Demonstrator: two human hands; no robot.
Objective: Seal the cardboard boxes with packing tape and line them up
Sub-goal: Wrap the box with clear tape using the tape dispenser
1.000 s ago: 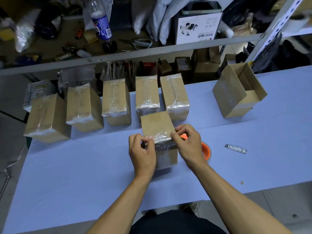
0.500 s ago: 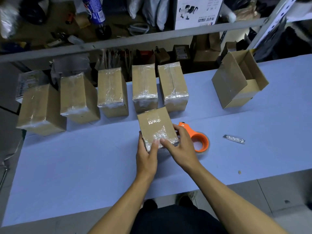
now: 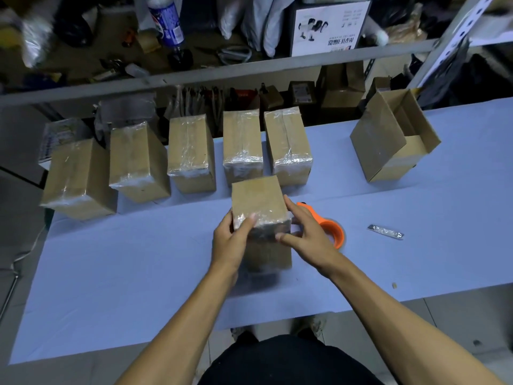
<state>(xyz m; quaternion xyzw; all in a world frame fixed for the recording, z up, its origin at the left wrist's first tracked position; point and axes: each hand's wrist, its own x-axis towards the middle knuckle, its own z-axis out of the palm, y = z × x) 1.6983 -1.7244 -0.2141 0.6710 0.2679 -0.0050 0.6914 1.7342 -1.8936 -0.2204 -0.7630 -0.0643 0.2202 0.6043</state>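
Note:
A small cardboard box [image 3: 258, 201] stands upright at the middle of the table, with clear tape over its near top edge. My left hand [image 3: 230, 240] grips its left side, thumb on the taped edge. My right hand [image 3: 308, 232] presses against its right side, fingers spread over the front. Behind the right hand lies an orange tape dispenser [image 3: 331, 227]. Several taped boxes [image 3: 191, 151] stand in a row along the far edge. An open box [image 3: 388, 140] sits tilted at the far right.
The table has a pale blue cover [image 3: 138, 273]. A small silvery blade [image 3: 385, 232] lies to the right of the dispenser. Cluttered metal shelving [image 3: 222, 73] with a bottle [image 3: 166, 23] and a printed carton rises behind the table. The floor shows beyond the table's near edge.
The box has been tipped upright from its tilted pose. My hands slid from pinching the tape on top to holding the box's sides.

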